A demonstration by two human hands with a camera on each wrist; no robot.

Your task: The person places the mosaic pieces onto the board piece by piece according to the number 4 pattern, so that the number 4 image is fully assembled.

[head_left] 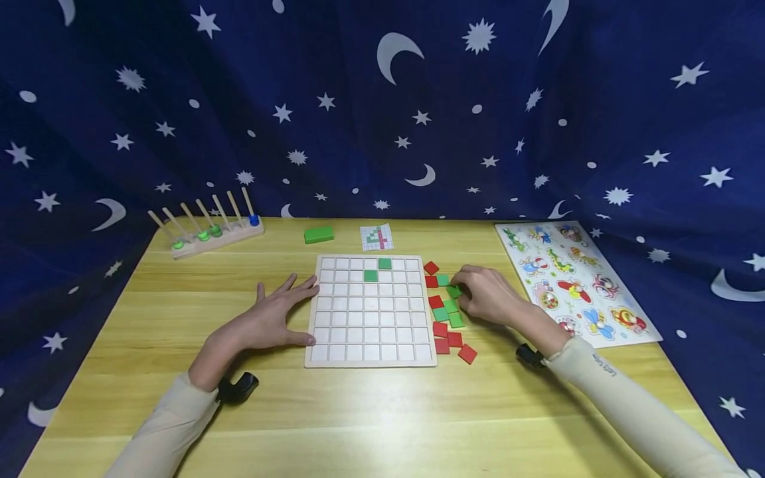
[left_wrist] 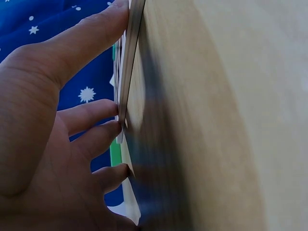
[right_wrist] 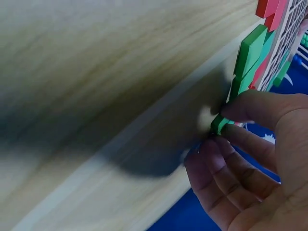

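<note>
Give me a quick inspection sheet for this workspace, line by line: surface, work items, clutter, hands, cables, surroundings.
Surface: wooden table, pale planks.
Work items: white grid board with two green tiles in its top rows; loose red and green tiles right of it.
Clutter: peg rack, green block, pattern card, animal puzzle board.
Hands: left hand flat against the board's left edge; right hand, grip pinching a green tile.
Cables: nothing seen.
Surroundings: blue star-and-moon cloth.
</note>
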